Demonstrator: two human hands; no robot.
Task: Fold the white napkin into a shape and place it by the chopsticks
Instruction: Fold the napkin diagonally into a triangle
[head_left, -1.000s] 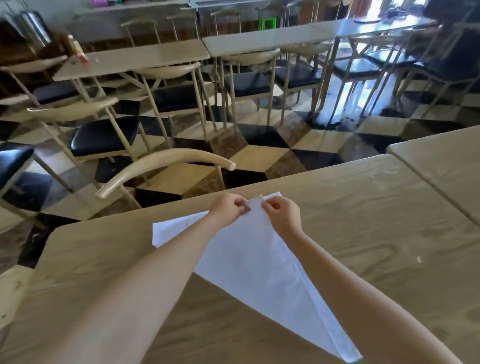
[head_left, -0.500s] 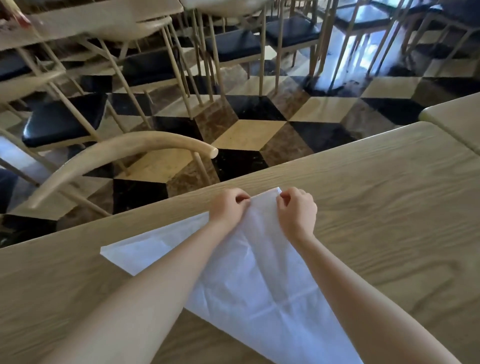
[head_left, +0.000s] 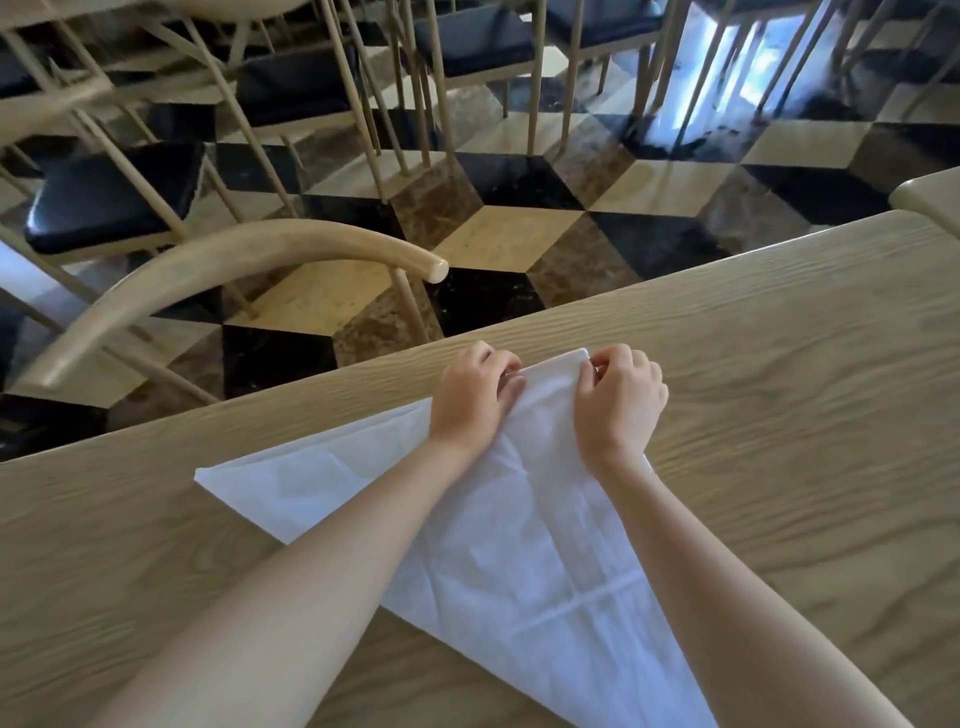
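The white napkin (head_left: 524, 535) lies folded into a triangle on the wooden table (head_left: 779, 395), its far corner near the table's far edge. My left hand (head_left: 470, 397) and my right hand (head_left: 621, 402) pinch that far corner side by side, and the tip is turned over into a small fold between them. One point of the napkin reaches out to the left; my forearms cover parts of the cloth. No chopsticks are in view.
A curved wooden chair back (head_left: 218, 280) stands just beyond the table's far edge on the left. More chairs with black seats (head_left: 114, 197) stand on the patterned tile floor behind. A second table's corner (head_left: 930, 200) shows at the right.
The camera has tilted down and come closer. The napkin's far tip, flat a second ago, is now folded over between my fingers. Both hands stay at that corner.
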